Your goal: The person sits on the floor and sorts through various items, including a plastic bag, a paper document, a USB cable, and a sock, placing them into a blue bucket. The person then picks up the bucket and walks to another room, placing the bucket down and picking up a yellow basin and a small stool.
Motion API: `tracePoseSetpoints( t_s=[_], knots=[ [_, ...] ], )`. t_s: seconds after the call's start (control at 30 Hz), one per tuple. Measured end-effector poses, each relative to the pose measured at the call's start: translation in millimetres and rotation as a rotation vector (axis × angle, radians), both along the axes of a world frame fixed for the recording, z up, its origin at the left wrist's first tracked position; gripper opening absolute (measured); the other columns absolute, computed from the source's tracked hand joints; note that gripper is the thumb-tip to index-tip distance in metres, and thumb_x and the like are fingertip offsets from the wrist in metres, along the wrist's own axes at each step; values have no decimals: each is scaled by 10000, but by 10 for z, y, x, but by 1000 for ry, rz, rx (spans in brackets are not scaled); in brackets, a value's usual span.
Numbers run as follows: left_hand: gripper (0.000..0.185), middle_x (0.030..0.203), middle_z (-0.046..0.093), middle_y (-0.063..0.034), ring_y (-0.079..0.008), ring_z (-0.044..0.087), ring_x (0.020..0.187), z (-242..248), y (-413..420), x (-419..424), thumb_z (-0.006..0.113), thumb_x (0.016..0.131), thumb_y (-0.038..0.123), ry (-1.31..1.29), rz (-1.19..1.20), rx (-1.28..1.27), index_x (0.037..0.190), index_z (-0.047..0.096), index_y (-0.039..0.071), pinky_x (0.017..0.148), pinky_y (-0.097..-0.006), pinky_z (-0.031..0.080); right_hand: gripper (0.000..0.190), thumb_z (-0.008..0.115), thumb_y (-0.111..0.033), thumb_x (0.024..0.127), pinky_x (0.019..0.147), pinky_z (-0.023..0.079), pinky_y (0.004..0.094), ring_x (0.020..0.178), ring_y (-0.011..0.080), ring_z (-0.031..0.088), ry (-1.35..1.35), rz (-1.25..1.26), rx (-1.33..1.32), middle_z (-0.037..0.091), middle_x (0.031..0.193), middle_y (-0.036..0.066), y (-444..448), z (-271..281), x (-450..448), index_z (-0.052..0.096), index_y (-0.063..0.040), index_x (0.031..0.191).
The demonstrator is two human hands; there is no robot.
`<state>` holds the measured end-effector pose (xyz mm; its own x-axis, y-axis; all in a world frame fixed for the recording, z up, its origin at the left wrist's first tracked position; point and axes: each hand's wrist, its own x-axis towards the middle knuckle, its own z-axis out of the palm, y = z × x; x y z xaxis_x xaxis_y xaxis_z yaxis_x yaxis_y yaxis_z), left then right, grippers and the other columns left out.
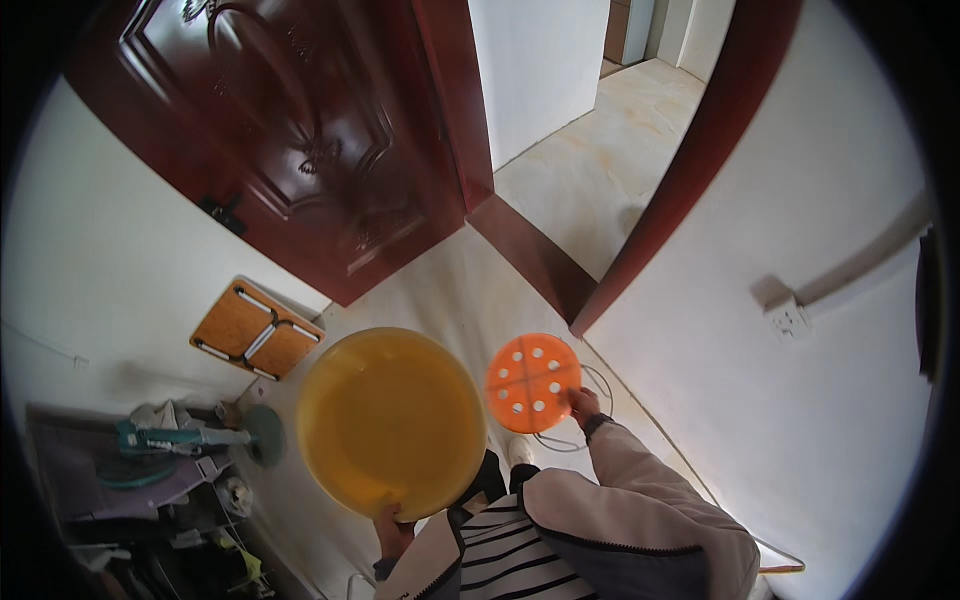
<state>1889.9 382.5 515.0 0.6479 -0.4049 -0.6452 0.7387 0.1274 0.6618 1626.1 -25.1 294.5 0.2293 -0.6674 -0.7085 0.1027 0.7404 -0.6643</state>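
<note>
My left hand (394,521) grips the near rim of a large round yellow plastic basin (390,420), held in front of my left side. Inside the basin I see only its bare bottom and wall. With my right hand (583,403) I hold the edge of a round orange stool seat (531,381), which has several round holes and a darker cross on it. Curved metal legs (600,375) show beyond and below the seat. The basin and the stool are close side by side, apart by a narrow gap.
A dark red door (300,150) stands open at the upper left, beside a doorway with a brown threshold (532,247). Against the left wall leans a folded wooden table (259,330). A cluttered rack (150,510) carries a teal long-handled device (165,436). The right wall has a socket (787,319).
</note>
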Motion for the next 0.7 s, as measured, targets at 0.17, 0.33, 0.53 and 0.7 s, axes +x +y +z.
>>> tracePoseSetpoints(
  t_s=[0.17, 0.33, 0.53, 0.7],
  knots=[
    [590, 1251, 518, -128, -316, 589, 1119, 102, -971, 830, 535, 803, 50, -99, -132, 71, 1374, 389, 33, 906, -459, 545, 310, 667, -195, 895, 754, 578, 354, 865, 192, 681, -141, 63, -110, 680, 1011, 91, -1074, 463, 1645, 621, 22, 1113],
    [538, 1204, 523, -147, -312, 605, 1044, 85, -2044, 1854, 544, 813, 45, -208, -227, 201, 1328, 395, 10, 870, -422, 539, 276, 655, -224, 927, 777, 567, 328, 890, 162, 671, -222, 2, -189, 671, 1010, 52, -2290, 940, 2724, 622, -19, 1109],
    [446, 1103, 572, -152, -308, 636, 968, 232, -3497, 2786, 581, 807, 45, -107, -379, 208, 1237, 484, -21, 805, -420, 566, 295, 633, -219, 954, 867, 552, 348, 997, 162, 655, -330, -144, -213, 658, 1110, 51, -3645, 1366, 3113, 600, -50, 1193],
    [381, 1085, 602, -145, -284, 645, 946, -33, -4793, 3196, 597, 803, 44, -632, -727, 171, 1170, 534, -40, 799, -378, 563, 301, 582, -179, 986, 866, 573, 385, 983, 186, 665, -374, -354, -289, 648, 1130, 66, -4876, 1317, 3043, 559, -22, 1242]
  ],
)
